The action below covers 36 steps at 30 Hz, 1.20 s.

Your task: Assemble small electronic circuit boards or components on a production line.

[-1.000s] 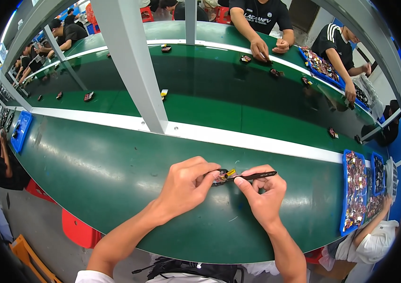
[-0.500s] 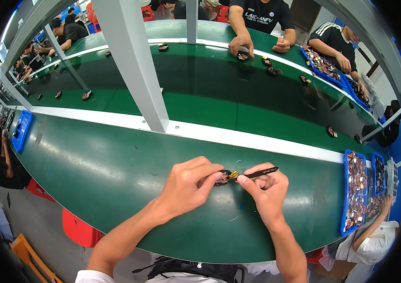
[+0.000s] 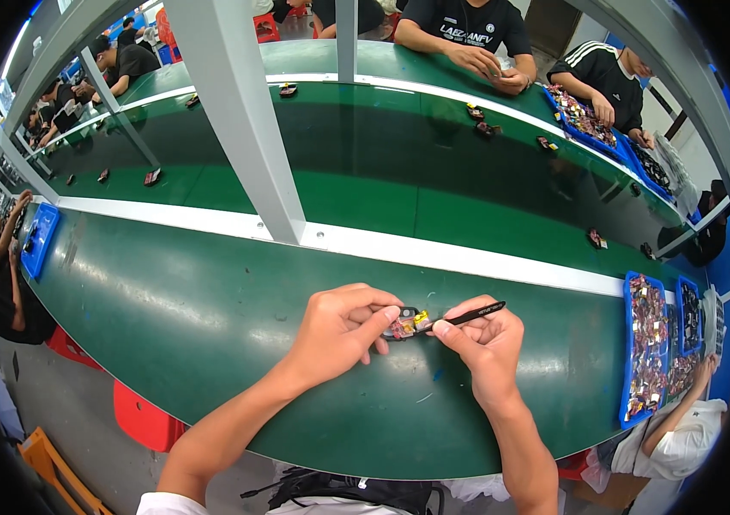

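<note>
My left hand (image 3: 343, 330) grips a small black plastic housing (image 3: 403, 324) at its left side, thumb on top. Inside the housing show reddish electronic parts and, toward its right end, a bright yellow piece (image 3: 422, 318). My right hand (image 3: 483, 343) is closed around slim black tweezers (image 3: 481, 314), whose rear end points up and to the right. Their tip lies at the right end of the housing, just by the yellow piece. Whether the tip touches that piece I cannot tell.
Green worktable (image 3: 211, 300) lies under my hands. Beyond a white rail (image 3: 399, 249), a green conveyor belt (image 3: 365, 202) carries several similar small units. A grey post (image 3: 241, 120) rises at the rail. Blue trays of parts (image 3: 627, 343) stand at the right; co-workers sit around.
The housing has tilted so that more of its inside shows, and my left fingers have shifted on it. Units on the belt have moved slightly left. The co-worker opposite has drawn their hands back together.
</note>
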Each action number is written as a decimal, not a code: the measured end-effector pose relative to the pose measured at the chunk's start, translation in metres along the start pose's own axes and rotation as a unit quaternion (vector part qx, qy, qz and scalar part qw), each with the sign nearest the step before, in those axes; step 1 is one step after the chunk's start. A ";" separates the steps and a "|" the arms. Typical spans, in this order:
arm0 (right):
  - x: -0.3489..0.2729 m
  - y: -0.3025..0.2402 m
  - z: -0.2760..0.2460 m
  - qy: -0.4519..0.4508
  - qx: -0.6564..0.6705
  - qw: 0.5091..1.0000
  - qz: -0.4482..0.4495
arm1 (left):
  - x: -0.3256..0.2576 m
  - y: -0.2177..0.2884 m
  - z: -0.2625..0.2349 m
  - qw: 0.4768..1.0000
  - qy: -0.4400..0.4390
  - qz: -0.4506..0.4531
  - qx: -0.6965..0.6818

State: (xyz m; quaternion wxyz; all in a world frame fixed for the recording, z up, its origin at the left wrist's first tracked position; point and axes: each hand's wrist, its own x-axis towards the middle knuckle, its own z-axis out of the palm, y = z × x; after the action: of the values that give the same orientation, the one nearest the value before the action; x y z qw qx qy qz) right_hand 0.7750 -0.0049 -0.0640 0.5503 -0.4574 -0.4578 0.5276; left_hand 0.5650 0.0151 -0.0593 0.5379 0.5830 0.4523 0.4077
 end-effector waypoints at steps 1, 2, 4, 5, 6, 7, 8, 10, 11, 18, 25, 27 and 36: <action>0.000 -0.002 0.000 -0.008 0.029 0.999 0.015 | 0.001 -0.002 -0.001 0.998 -0.020 -0.033 -0.057; 0.000 -0.003 -0.002 -0.008 0.030 0.999 0.014 | 0.001 -0.004 -0.003 0.991 -0.039 -0.066 -0.114; 0.000 -0.005 -0.006 -0.022 0.048 0.997 0.049 | 0.003 -0.008 -0.006 0.985 -0.062 -0.068 -0.144; 0.000 -0.005 -0.006 -0.022 0.048 0.997 0.048 | 0.004 -0.009 -0.006 0.978 -0.084 -0.072 -0.174; -0.001 -0.005 -0.006 -0.019 0.059 0.997 0.045 | 0.004 -0.007 -0.006 0.978 -0.085 -0.072 -0.174; -0.002 -0.005 -0.007 -0.017 0.070 0.997 0.042 | 0.005 -0.004 -0.005 0.976 -0.085 -0.079 -0.187; -0.002 -0.004 -0.007 -0.015 0.070 0.997 0.041 | 0.005 -0.003 -0.005 0.972 -0.085 -0.086 -0.200; -0.003 -0.002 -0.007 -0.008 0.094 0.995 0.023 | 0.005 -0.003 -0.005 0.970 -0.095 -0.080 -0.207; -0.003 -0.002 -0.007 -0.007 0.094 0.995 0.022 | 0.005 -0.002 -0.005 0.968 -0.103 -0.076 -0.216; -0.006 0.005 -0.005 -0.001 0.033 0.997 -0.067 | 0.004 0.000 -0.003 0.968 -0.108 -0.068 -0.217; -0.011 0.003 0.002 0.033 -0.086 0.978 -0.186 | 0.003 -0.005 -0.002 0.968 -0.100 -0.057 -0.224; -0.010 0.006 0.001 0.031 -0.098 0.974 -0.201 | 0.003 -0.005 -0.002 0.968 -0.101 -0.053 -0.224; -0.009 0.008 0.001 0.010 -0.121 0.968 -0.221 | 0.002 -0.003 -0.003 0.965 -0.110 -0.048 -0.234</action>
State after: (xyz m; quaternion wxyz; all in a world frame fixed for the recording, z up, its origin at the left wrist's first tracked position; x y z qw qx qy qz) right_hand 0.7729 -0.0136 -0.0718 0.5980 -0.4133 -0.6027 0.3291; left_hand 0.5620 0.0183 -0.0622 0.7249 0.4595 0.3096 0.4093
